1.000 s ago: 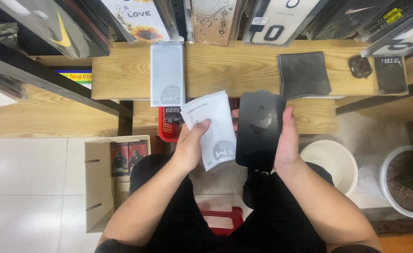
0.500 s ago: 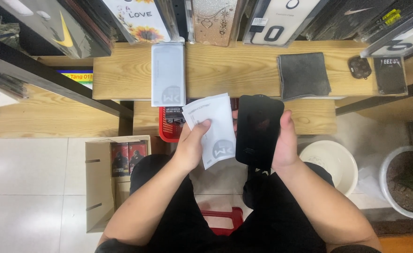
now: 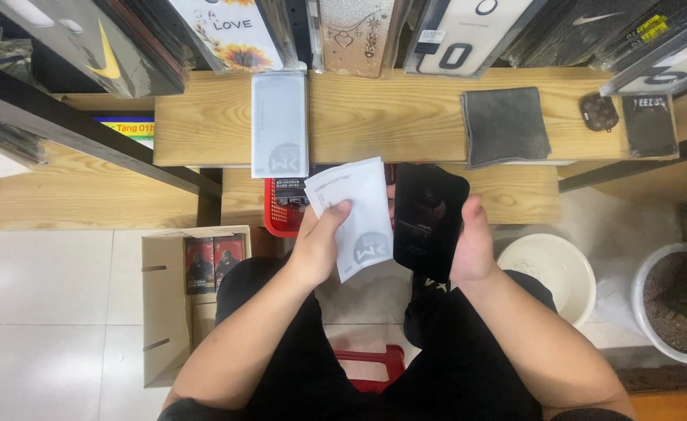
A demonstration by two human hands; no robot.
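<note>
My left hand grips a white paper sleeve with a grey round logo, held tilted in front of the wooden shelf. My right hand holds a glossy black rectangular sheet, like a phone screen protector, upright beside the sleeve. The two items nearly touch at their inner edges. A second white sleeve-like box lies on the shelf above my left hand.
A dark grey cloth, a small dark round piece and a black case lie on the shelf's right. Phone cases hang along the back. A red basket, an open cardboard box, a white bucket and a plant pot stand below.
The black sheet in my right hand has turned, and its face now shows flat and glossy. My left hand and the white sleeve have stayed almost still.
</note>
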